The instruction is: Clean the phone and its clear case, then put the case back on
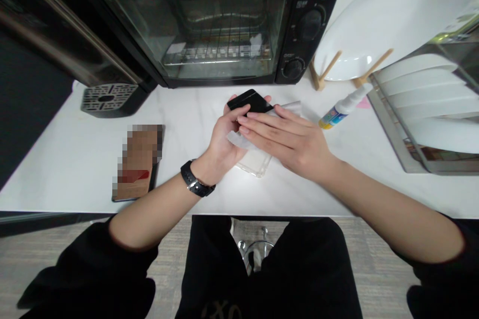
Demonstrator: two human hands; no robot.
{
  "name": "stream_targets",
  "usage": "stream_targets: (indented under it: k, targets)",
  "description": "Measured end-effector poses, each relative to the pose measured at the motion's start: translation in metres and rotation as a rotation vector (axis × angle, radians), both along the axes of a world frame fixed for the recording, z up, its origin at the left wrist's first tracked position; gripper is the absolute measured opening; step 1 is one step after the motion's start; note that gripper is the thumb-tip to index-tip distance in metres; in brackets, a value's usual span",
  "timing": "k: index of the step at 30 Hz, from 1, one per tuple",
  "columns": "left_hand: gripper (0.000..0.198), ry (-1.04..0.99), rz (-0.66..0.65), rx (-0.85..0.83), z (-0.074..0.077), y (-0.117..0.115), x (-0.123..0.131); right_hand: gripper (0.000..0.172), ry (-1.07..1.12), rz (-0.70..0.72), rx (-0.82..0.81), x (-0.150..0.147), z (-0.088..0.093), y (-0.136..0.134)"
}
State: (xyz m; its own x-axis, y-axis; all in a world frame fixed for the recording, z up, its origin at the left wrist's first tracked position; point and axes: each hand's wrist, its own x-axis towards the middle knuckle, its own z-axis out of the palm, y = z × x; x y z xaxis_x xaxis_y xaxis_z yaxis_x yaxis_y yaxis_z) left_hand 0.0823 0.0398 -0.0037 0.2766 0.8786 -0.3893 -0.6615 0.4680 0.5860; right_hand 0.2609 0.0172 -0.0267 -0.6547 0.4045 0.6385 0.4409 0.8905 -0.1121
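From the lit phone (136, 157) at left, flat on the white counter (67, 159), across to the left hand (222, 142), with fingers clamped on the black phone (250, 102) by the clear case (255, 165); on to the right hand (290, 140), with fingers together, flat over the pale cloth (237, 139); out to the spray bottle (342, 109)!

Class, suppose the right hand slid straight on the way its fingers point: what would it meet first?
Probably the left hand; the right hand might pass just above it, as depth is unclear.
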Motion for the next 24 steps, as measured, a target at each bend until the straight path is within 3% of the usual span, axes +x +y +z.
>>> stream_targets:
  k: [4,7,12,16,20,22,24]
  targets:
    - [0.04,-0.047,-0.003,0.043,0.006,-0.002,0.002,0.073,0.134,0.03,-0.006,0.0,-0.008,0.003]
    - [0.054,-0.009,-0.082,-0.007,0.005,-0.004,0.001,0.076,0.18,0.088,-0.058,-0.004,-0.013,0.003]
    - [0.048,0.054,-0.078,-0.034,0.001,-0.005,-0.001,0.069,0.206,0.16,-0.104,-0.008,-0.017,0.002]
    - [0.053,0.037,-0.141,-0.031,0.002,-0.006,0.002,0.059,0.256,0.132,0.013,-0.005,-0.015,0.0]
    - [0.057,-0.005,-0.215,0.038,0.001,-0.006,0.005,0.039,0.482,-0.127,0.101,-0.001,-0.009,-0.007]
    - [0.053,0.033,-0.254,0.063,0.0,-0.006,0.005,0.031,0.612,-0.294,0.079,-0.003,-0.006,-0.008]
    - [0.051,0.128,-0.317,0.057,-0.002,-0.006,0.003,0.026,0.708,-0.372,0.03,-0.006,-0.005,-0.006]
